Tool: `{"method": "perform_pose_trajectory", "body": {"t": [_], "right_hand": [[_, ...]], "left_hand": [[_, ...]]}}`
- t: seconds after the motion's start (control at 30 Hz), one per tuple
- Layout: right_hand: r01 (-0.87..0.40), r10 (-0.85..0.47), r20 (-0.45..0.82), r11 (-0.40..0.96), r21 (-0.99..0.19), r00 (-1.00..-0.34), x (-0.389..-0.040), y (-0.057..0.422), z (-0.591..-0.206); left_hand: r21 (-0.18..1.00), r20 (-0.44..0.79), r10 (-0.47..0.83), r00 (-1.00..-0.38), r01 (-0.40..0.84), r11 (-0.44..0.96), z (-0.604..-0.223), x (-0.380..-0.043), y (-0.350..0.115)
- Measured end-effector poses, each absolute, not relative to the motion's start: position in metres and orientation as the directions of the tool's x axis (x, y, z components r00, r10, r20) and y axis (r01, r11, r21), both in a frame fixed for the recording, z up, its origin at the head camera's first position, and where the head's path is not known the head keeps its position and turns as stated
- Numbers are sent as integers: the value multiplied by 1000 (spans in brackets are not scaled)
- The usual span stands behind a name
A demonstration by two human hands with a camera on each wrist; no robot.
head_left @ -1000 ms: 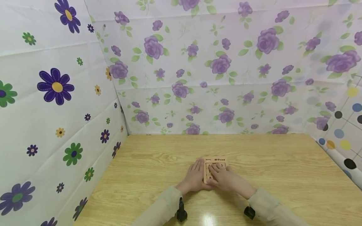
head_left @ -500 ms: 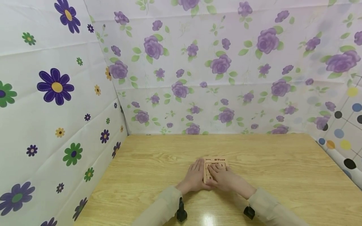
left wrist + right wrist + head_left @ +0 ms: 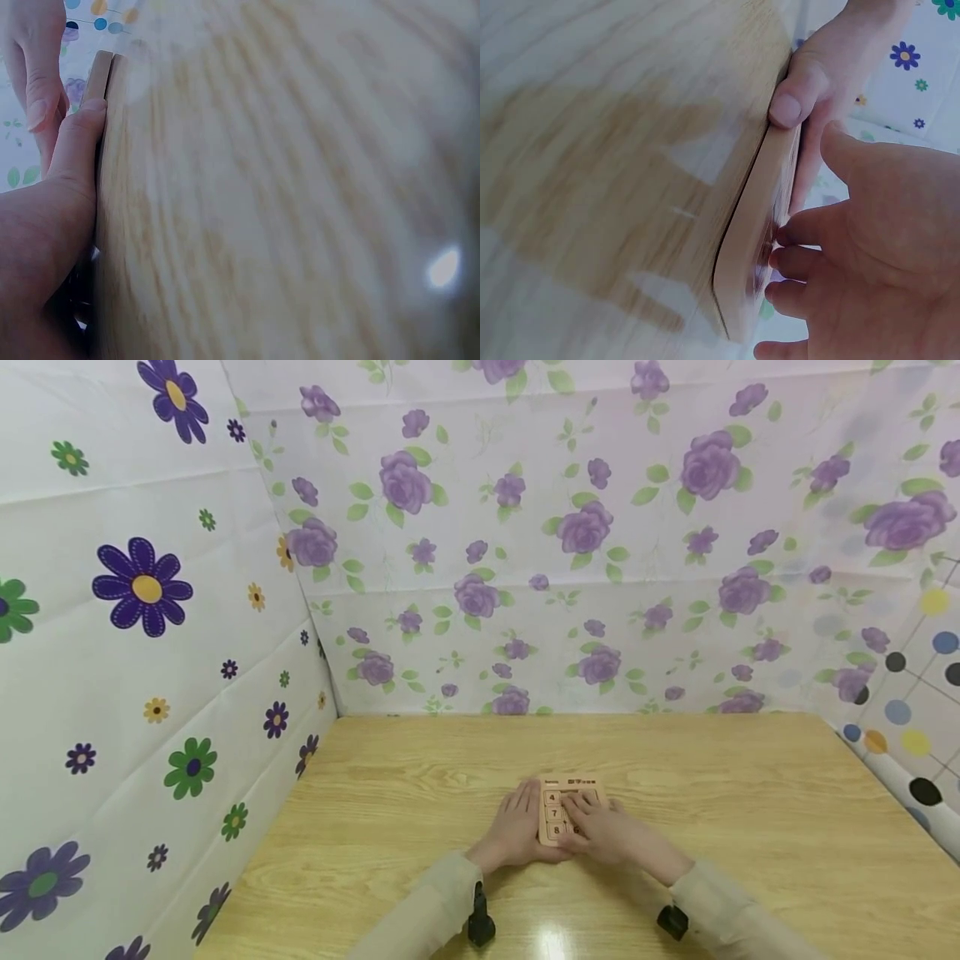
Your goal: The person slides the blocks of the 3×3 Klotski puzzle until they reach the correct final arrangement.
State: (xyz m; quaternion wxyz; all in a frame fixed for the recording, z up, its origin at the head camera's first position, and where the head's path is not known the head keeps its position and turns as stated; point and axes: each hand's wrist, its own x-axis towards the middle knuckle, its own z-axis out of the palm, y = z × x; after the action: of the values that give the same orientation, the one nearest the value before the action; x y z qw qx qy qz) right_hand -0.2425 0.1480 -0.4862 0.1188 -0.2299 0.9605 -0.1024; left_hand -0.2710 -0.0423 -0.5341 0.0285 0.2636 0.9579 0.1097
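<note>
A wooden number sliding puzzle (image 3: 551, 838) lies flat on the table in the head view. The numbers 4, 7 and 8 show down its left column; my right hand covers much of the rest. My left hand (image 3: 516, 831) lies along the puzzle's left side with straight fingers, its thumb against the near edge. In the right wrist view that thumb (image 3: 789, 109) rests at the board's edge. My right hand (image 3: 611, 833) reaches over from the right, fingertips (image 3: 784, 234) on the number tiles and fingers slightly bent. Its thumb lies close to the left thumb near the front edge.
The wood-grain table (image 3: 405, 777) stretches out around the puzzle. A floral cloth (image 3: 480, 635) hangs behind it, and another flowered cloth (image 3: 247, 693) closes the left side. Dotted cloth (image 3: 900, 727) hangs at the right. Black wrist devices (image 3: 481, 927) sit under the sleeves.
My right hand has shifted a little to the right over the puzzle, baring the 4 and 7 tiles more fully. My left hand has stayed in place.
</note>
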Motion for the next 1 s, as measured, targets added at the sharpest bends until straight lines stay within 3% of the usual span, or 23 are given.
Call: {"method": "perform_pose_trajectory", "body": {"t": [0.5, 1.0], "right_hand": [[-369, -408, -153, 900, -230, -900, -241, 170, -488], [-395, -425, -147, 898, -194, -893, -235, 167, -483]], "left_hand": [[243, -9, 505, -863, 488, 838, -537, -273, -42], [206, 19, 501, -865, 494, 845, -542, -272, -43]]}}
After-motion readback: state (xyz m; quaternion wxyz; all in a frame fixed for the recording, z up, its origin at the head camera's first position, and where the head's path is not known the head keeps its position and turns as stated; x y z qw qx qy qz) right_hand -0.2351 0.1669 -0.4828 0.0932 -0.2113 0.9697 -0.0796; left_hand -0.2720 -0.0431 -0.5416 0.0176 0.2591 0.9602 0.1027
